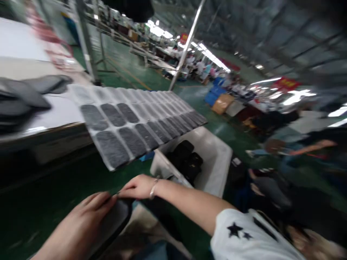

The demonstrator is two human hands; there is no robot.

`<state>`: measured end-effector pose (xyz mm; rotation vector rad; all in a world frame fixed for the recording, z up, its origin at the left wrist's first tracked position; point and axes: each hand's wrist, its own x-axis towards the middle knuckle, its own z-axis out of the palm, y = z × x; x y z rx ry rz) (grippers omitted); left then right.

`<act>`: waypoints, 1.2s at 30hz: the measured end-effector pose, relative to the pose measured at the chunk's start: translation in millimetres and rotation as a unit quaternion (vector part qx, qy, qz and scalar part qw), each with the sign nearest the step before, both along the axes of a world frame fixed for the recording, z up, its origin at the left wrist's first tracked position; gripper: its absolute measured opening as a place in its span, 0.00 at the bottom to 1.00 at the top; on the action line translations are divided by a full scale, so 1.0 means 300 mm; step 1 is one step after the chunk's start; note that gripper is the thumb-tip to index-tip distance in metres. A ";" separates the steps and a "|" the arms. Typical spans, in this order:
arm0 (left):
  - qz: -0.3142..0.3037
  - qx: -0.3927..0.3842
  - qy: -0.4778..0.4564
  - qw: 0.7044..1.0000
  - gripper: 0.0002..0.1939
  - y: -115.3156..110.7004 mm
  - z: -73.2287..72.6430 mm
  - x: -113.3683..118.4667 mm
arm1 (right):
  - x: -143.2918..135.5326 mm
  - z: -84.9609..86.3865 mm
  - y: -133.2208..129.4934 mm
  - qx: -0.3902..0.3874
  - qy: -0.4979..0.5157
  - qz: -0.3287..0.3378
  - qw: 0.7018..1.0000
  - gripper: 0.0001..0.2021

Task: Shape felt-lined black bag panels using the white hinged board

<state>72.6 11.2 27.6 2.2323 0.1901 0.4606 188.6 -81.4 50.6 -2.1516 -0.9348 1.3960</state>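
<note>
At the lower left, a grey fabric-like piece (117,215) with a rounded corner and a black edge is held low in front of me; its exact kind is unclear. My left hand (80,222) is closed over its upper side, fingers bent at the edge. With fingertips pinched together, my right hand (139,186) grips the same edge near the corner, touching my left fingertips. A bracelet (153,188) circles the right wrist. The hands partly cover the piece, and motion blurs the picture.
Ahead, a long sheet (130,131) carries rows of dark rounded pads. Below it stands a white bin (217,155) with black items inside. Grey pieces (24,95) lie on the left table (61,112). A metal pole (188,45) rises behind; people sit to the right.
</note>
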 end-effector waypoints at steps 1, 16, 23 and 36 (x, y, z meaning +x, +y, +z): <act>-0.021 0.032 0.036 0.999 0.21 0.032 0.014 -0.076 | 0.007 0.009 -0.010 -0.002 0.023 0.002 1.000 0.15; -0.009 0.021 0.127 0.992 0.22 0.107 0.125 -0.272 | 0.053 -0.008 0.111 -0.025 0.024 0.151 0.988 0.08; 0.433 -0.454 -0.076 0.775 0.18 0.086 0.075 -0.571 | 0.078 -0.037 0.073 0.071 0.000 0.210 0.975 0.18; 0.404 -0.616 0.000 0.676 0.21 0.047 -0.045 -0.620 | 0.052 -0.092 0.067 0.045 0.039 0.173 0.983 0.23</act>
